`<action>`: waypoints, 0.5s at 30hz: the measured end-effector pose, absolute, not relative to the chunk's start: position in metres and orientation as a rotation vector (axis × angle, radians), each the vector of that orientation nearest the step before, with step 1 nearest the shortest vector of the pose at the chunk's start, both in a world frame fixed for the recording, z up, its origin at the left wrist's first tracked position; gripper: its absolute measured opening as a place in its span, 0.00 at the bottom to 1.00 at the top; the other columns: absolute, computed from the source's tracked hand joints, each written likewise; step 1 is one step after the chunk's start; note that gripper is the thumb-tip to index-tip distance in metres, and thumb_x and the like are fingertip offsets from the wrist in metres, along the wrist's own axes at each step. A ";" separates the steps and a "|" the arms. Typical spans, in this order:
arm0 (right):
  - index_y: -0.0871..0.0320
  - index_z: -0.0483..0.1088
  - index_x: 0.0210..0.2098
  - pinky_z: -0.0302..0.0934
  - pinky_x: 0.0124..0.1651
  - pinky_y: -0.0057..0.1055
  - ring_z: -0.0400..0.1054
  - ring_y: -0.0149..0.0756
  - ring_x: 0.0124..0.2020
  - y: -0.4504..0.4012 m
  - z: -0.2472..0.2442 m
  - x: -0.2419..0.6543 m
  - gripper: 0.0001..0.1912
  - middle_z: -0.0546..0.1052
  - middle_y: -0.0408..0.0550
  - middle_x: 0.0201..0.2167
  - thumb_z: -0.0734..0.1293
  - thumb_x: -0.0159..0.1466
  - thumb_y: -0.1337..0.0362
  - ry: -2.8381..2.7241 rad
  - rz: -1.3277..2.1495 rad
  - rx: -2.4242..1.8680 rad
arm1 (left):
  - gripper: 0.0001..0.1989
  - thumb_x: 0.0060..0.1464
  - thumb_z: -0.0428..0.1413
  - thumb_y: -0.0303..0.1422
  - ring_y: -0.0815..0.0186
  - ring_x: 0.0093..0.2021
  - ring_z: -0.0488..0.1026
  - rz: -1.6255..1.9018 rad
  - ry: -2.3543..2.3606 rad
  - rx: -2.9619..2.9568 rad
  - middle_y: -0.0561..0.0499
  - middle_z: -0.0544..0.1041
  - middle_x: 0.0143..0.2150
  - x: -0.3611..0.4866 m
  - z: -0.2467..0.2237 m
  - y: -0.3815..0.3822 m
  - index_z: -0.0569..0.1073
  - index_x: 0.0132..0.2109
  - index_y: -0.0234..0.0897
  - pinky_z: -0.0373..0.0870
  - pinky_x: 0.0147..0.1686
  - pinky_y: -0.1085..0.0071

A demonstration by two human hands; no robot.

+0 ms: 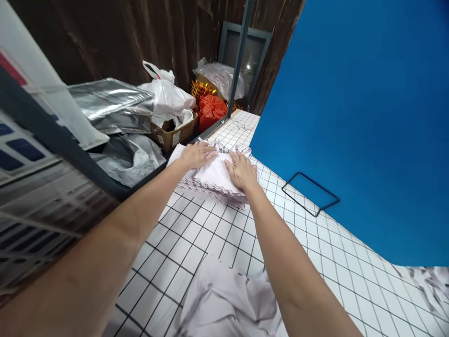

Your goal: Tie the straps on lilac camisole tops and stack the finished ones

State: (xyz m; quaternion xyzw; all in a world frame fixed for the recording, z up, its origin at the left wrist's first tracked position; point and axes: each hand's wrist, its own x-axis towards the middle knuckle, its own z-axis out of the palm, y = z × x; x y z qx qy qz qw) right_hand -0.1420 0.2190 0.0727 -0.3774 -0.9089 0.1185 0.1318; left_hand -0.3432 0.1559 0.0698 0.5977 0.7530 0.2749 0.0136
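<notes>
A thick stack of pale pink cloth pieces (217,175) with wavy, zigzag-cut edges lies on a white surface with a black grid. Flat on the stack's upper left rests my left hand (198,156), fingers stretched forward. My right hand (241,169) presses on its right side, fingers spread. Crumpled strips of the cloth bunch along the far edge of the stack, beyond my fingertips. Nearer to me, between my forearms, a loose rumpled heap of pale cloth (229,299) is partly cut off by the frame.
A black wire frame (310,194) lies at the right edge of the gridded surface (298,238), beside a large blue area (358,117). To the left are a dark rail, plastic bags (168,96), a cardboard box (175,135) and an orange-red bag (211,111). A metal post stands behind.
</notes>
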 end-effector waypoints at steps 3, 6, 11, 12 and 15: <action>0.50 0.50 0.69 0.48 0.60 0.67 0.49 0.60 0.67 0.221 0.069 -0.142 0.33 0.50 0.51 0.71 0.47 0.70 0.44 -2.624 0.341 -1.110 | 0.22 0.61 0.52 0.49 0.57 0.59 0.67 0.805 2.311 1.862 0.50 0.72 0.60 -0.352 0.063 0.159 0.75 0.55 0.44 0.56 0.61 0.64; 0.50 0.49 0.69 0.46 0.61 0.68 0.48 0.60 0.67 0.222 0.067 -0.146 0.34 0.49 0.51 0.72 0.47 0.69 0.43 -2.620 0.333 -1.120 | 0.24 0.63 0.47 0.51 0.54 0.60 0.66 0.700 2.340 1.896 0.50 0.69 0.62 -0.351 0.062 0.160 0.74 0.57 0.45 0.55 0.62 0.62; 0.50 0.47 0.70 0.42 0.64 0.64 0.43 0.57 0.70 0.214 0.083 -0.144 0.35 0.45 0.51 0.72 0.49 0.69 0.41 -2.644 0.425 -1.086 | 0.27 0.66 0.41 0.50 0.55 0.64 0.59 0.427 2.379 1.923 0.49 0.61 0.68 -0.344 0.083 0.155 0.65 0.65 0.44 0.50 0.64 0.56; 0.50 0.47 0.70 0.42 0.65 0.62 0.41 0.56 0.70 0.209 0.090 -0.135 0.35 0.44 0.51 0.73 0.50 0.70 0.42 -2.631 0.435 -1.066 | 0.28 0.67 0.42 0.49 0.54 0.66 0.55 0.411 2.374 1.926 0.48 0.57 0.70 -0.341 0.090 0.150 0.61 0.66 0.40 0.47 0.65 0.53; 0.52 0.49 0.69 0.42 0.65 0.56 0.40 0.52 0.70 0.183 0.107 -0.078 0.33 0.46 0.51 0.72 0.54 0.70 0.45 -2.498 0.381 -0.962 | 0.34 0.65 0.47 0.49 0.49 0.69 0.44 0.548 2.415 2.032 0.41 0.46 0.73 -0.322 0.109 0.121 0.53 0.69 0.30 0.40 0.66 0.47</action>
